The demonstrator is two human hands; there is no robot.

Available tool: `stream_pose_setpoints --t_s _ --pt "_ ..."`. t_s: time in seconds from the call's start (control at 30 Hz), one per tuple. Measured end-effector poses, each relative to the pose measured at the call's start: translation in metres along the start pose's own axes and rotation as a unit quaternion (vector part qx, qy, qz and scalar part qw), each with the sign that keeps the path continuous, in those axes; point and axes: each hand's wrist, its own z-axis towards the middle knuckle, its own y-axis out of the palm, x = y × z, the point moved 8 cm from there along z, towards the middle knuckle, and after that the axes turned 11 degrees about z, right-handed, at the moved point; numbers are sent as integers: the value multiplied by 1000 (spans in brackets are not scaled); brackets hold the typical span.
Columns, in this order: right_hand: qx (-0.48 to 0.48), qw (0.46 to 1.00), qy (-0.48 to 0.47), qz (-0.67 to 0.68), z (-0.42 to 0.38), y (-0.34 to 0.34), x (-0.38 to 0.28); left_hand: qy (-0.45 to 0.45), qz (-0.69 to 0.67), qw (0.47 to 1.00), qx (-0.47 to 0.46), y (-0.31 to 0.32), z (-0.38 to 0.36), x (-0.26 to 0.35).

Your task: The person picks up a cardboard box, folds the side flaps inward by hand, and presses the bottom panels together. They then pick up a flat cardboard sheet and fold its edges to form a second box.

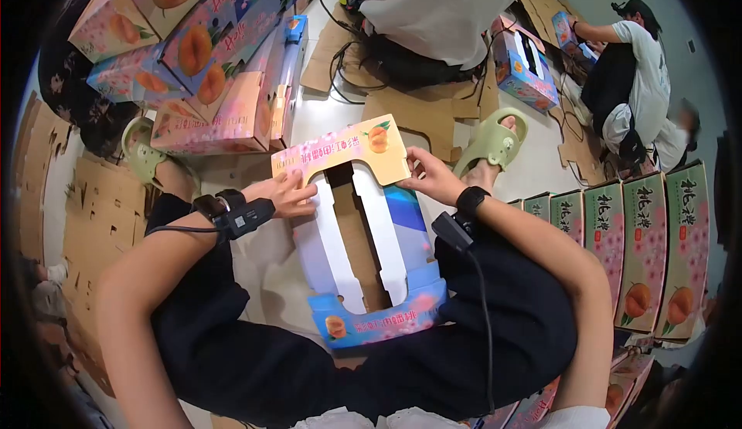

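Observation:
A printed carton (410, 220) with a long opening in its top lies between the person's legs. Its far end flap (340, 147) is peach-orange with a fruit picture, and its near end (379, 322) is blue and pink. My left hand (287, 195) rests on the far left corner, fingers spread over the flap and white edge. At the far right corner, my right hand (425, 175) pinches the orange flap between thumb and fingers. Through the opening, brown cardboard shows inside.
Stacked fruit cartons (209, 66) stand at the upper left. Green-and-pink cartons (645, 251) line the right. Flattened cardboard (100, 236) lies at left. A person in white (433, 11) sits ahead; another person (645, 66) works at upper right near an open carton (525, 81).

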Motion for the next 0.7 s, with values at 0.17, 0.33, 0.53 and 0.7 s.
stream_pose_setpoints --t_s 0.17,0.33,0.53,0.7 --pt "113 993 -24 -38 2 -7 -10 -13 24 1000 -9 2 0 -13" --pt "106 988 -37 -103 7 -9 -23 -14 10 999 -27 -1 1 -19" --pt "90 991 -21 -93 7 -8 -14 -30 16 999 -9 2 -1 -12" --pt "86 992 -29 -91 7 -8 -17 -25 1 1000 4 -3 2 -13"
